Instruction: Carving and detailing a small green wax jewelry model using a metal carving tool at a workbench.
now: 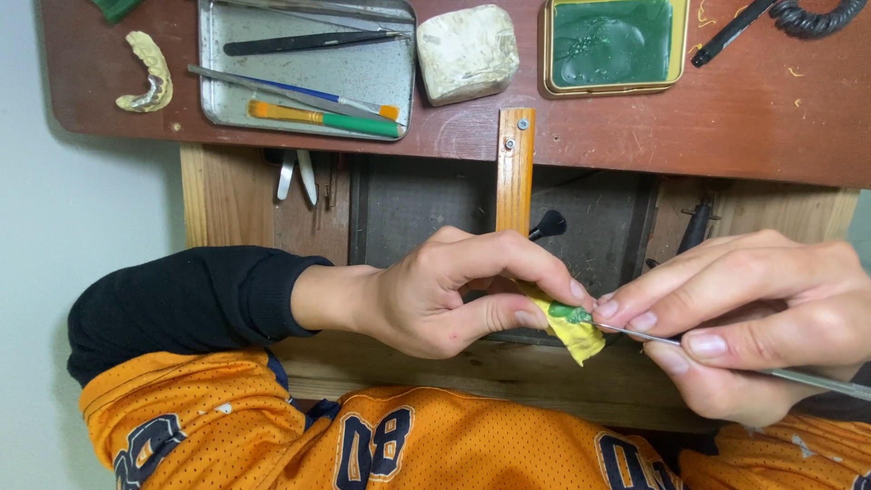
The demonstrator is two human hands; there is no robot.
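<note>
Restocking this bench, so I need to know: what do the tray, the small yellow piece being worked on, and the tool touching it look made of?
Tray: dull scuffed grey, probably metal. Yellow piece: matte, likely plaster, with a green waxy-looking blob. Tool in the right hand: thin shiny rod, apparently steel.

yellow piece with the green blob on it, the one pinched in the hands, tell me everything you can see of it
The yellow piece is small and irregular, looking like a cast or stone-like block with a pointed lower corner. A patch of green, wax-like material sits on its upper face. The left hand pinches it between thumb and fingers, tilted, above the wooden bench edge. The tip of a thin metal tool, held in the right hand, touches the green patch. Most of its left side is hidden by the fingers.
</note>
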